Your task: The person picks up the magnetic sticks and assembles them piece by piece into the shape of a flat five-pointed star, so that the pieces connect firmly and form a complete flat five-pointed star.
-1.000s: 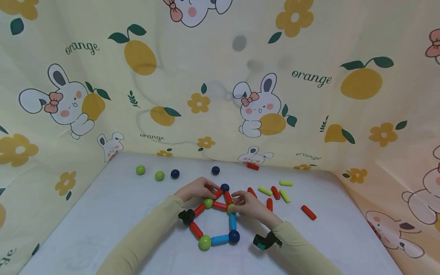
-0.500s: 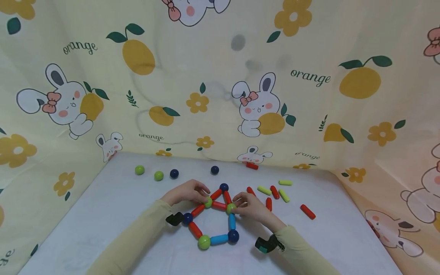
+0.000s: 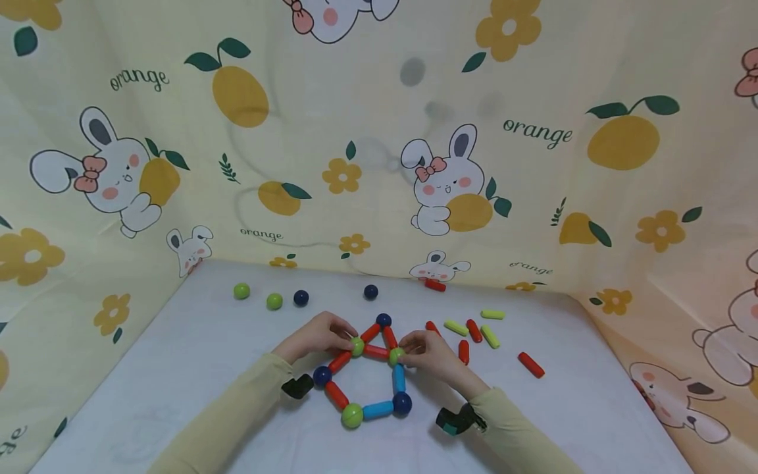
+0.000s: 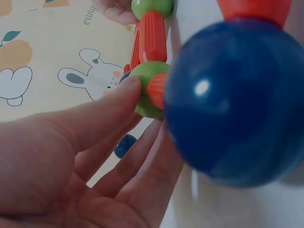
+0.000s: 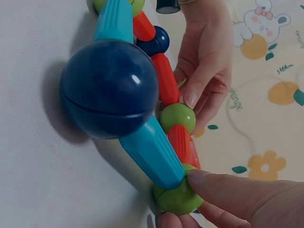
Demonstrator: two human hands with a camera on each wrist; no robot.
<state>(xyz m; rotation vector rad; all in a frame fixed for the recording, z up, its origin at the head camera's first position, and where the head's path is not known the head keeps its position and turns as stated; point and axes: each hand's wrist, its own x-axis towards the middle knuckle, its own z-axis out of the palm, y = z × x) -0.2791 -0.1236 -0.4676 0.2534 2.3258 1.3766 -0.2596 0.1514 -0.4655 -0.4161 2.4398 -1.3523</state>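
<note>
A ball-and-rod frame lies on the table, a five-sided ring with a triangle at its far side. Its near corners are a green ball [image 3: 352, 415] and a navy ball [image 3: 402, 403], joined by a light blue rod [image 3: 378, 410]. My left hand [image 3: 320, 334] pinches the triangle's left green ball [image 4: 149, 104] between thumb and fingers. Across from it, my right hand [image 3: 431, 353] pinches the right green ball [image 5: 178, 197], where a second blue rod [image 5: 154, 152] joins. A red rod [image 3: 376, 351] links these balls; two more red rods meet at the top navy ball [image 3: 383, 320].
Loose green balls [image 3: 274, 301] and navy balls [image 3: 370, 291] sit along the back. To the right lie several red rods [image 3: 531, 365] and yellow-green rods [image 3: 489, 336]. Behind the white table [image 3: 148, 395] hangs a printed cloth [image 3: 367, 99].
My left hand has drawn back from the red rod by the top ball, leftward to the green ball, and now pinches it. My right hand keeps to its green ball. The triangle has shifted slightly left.
</note>
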